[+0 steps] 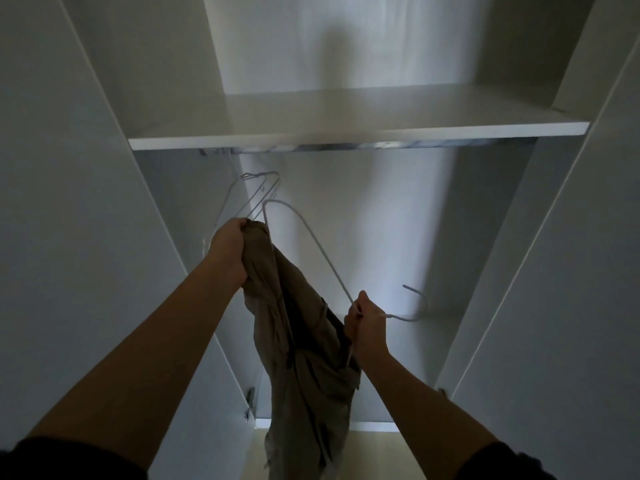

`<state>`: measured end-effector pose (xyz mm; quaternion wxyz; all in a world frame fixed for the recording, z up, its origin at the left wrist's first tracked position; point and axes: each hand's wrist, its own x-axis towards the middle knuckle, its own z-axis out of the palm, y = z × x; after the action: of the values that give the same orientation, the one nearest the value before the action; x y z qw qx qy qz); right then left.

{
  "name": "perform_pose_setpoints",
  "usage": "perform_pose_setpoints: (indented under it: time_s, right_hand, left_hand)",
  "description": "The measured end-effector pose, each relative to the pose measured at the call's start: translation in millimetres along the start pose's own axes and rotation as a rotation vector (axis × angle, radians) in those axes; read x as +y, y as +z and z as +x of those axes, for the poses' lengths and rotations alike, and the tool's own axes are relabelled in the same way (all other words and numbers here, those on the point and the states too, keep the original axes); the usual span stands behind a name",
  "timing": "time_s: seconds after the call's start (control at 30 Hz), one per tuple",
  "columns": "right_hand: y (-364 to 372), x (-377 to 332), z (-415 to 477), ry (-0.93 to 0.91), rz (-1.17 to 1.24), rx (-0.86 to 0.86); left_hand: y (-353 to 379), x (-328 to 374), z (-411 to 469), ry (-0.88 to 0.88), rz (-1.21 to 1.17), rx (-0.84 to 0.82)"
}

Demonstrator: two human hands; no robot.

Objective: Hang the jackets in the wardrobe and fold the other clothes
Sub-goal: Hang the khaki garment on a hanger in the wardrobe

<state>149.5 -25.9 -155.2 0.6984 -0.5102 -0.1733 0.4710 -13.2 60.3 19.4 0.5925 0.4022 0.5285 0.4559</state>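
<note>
L hand [228,244] is clenched on the top of the beige jacket [304,368], held up inside the open wardrobe [381,216]. R hand [367,327] grips a white wire hanger [322,251] by its neck, far end in the cloth. Spare hangers [258,176] crowd the left wall under the shelf edge [346,133], w/ a wide gap to the right wall.

The person wore a dark, nearly black top of plain cloth. Its left sleeve [69,459] and right sleeve [505,462] ended high on the arms in soft, rumpled edges. Below them the left forearm [149,341] and right forearm [426,393] were bare, as were the left hand [227,245] and right hand [367,329]. Dim light hid finer detail.
</note>
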Motion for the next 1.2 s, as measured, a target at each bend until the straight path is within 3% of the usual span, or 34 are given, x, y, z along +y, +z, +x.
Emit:
perform_pose_setpoints:
  time_s: [0.1,0.23,0.5,0.7,0.87,1.0,1.2]
  right_hand:
    - [-31.3,12.5,-8.7,-0.018,-0.296,-0.043]
    - [-62.4,1.8,-21.2,-0.036,-0.511,-0.120]
    - [-89.1,-34.3,-52.6,-0.194,-0.612,-0.238]
    - [-99.7,-52.5,-63.7,-0.248,-0.452,-0.228]
    - [-100.1,-53.6,-69.9,-0.274,-0.670,-0.229]
    - [-83.6,-64.0,-70.2,-0.269,-0.794,-0.161]
    - [-42.4,-113.4,-72.3,-0.228,-1.129,-0.328]
  left_hand:
    - [-16.6,7.3,-1.2,0.005,0.000,0.128]
    - [-37.8,-3.2,0.2,0.014,0.077,0.163]
    - [-49.0,-17.0,-3.5,0.266,0.470,0.114]
    - [-44.1,-10.5,-8.7,0.254,0.361,0.152]
    - [-30.1,-8.4,-19.1,0.320,0.334,0.091]
    - [-15.1,-6.5,-30.0,0.441,0.492,0.033]
    - [0.2,-16.1,-37.2,0.555,0.633,0.017]
